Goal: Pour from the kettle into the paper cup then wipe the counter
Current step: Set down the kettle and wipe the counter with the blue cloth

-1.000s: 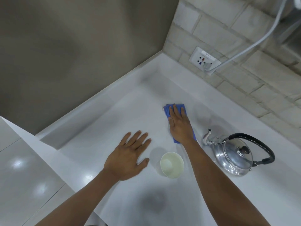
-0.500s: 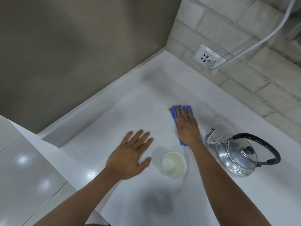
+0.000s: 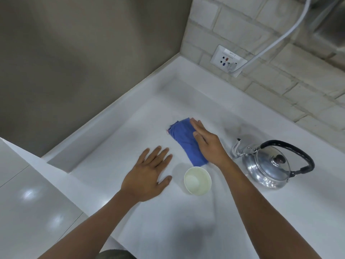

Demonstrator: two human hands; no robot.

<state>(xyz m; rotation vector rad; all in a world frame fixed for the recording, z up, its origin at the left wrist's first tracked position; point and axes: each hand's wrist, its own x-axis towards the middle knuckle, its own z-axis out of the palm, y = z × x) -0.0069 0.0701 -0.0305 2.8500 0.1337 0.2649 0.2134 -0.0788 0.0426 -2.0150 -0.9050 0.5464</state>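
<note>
A blue cloth (image 3: 183, 140) lies on the white counter (image 3: 168, 221), and my right hand (image 3: 209, 143) presses flat on its right side, fingers pointing toward the back corner. The white paper cup (image 3: 197, 180) stands upright just in front of the cloth, between my two forearms. To the right sits the shiny metal kettle (image 3: 268, 168) with a black handle, its spout turned toward my right hand. My left hand (image 3: 149, 174) rests palm down on the counter left of the cup, fingers spread, holding nothing.
A raised white ledge (image 3: 112, 116) borders the counter on the left and back. A wall socket (image 3: 228, 60) with a white cable (image 3: 280, 34) plugged in sits on the brick wall behind. A glossy lower surface (image 3: 28, 202) lies at the left.
My right hand has slid the blue cloth to the left and turned it, so more of the cloth shows beside the hand. My left hand, the cup and the kettle stayed put.
</note>
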